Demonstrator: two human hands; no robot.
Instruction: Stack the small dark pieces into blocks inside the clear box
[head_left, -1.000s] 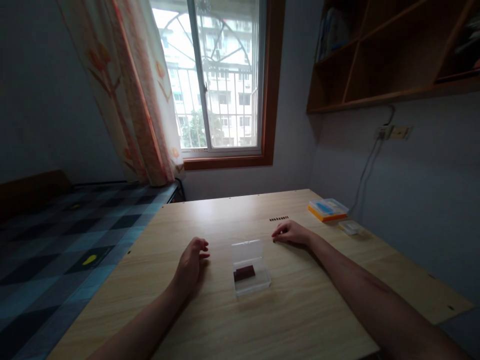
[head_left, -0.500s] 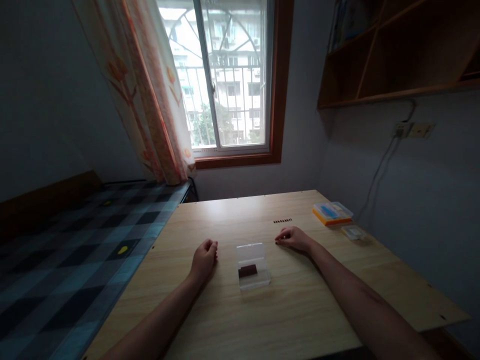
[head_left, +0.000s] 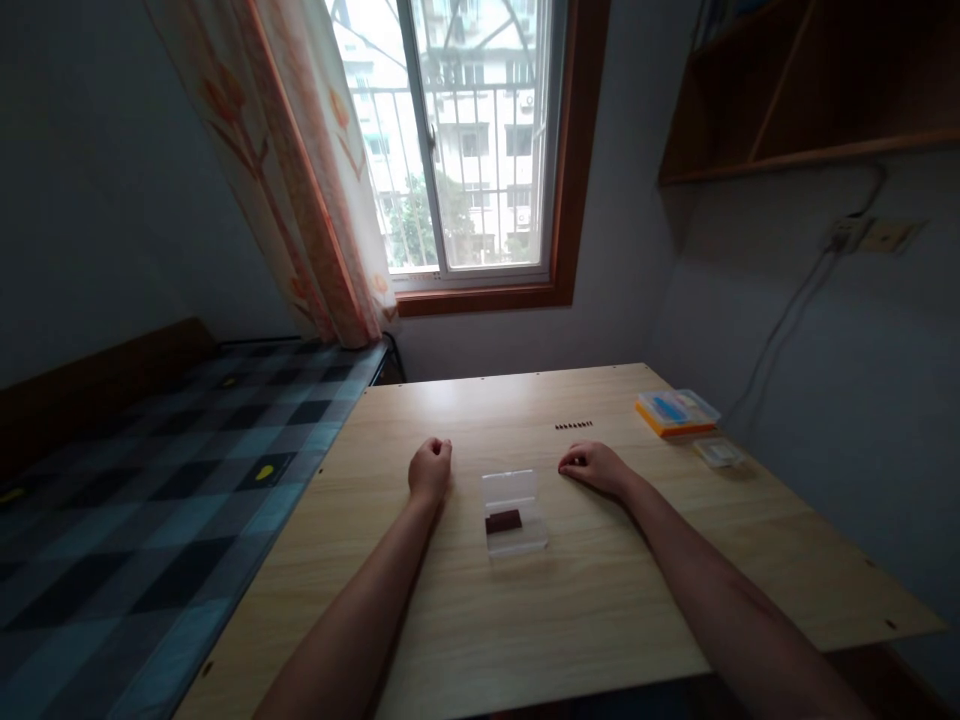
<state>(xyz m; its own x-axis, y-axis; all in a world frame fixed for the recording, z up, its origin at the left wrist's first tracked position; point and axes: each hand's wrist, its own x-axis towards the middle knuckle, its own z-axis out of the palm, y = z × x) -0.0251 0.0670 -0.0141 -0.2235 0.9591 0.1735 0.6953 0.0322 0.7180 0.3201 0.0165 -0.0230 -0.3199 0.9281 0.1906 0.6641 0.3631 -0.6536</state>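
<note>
A small clear plastic box lies open on the wooden table, its lid standing up at the back. A dark brown block sits inside it. My left hand rests on the table left of the box, curled into a loose fist with nothing seen in it. My right hand rests to the right of the box, its fingers curled down on the tabletop. A short row of small dark pieces lies just beyond my right hand.
An orange and blue flat case and a small clear box lie at the table's far right. A bed with a checked cover stands to the left. A window, a curtain and wall shelves are beyond.
My left hand has closed from loosely open fingers into a fist. The camera has tilted down and drawn back, so both hands and the box look smaller.
</note>
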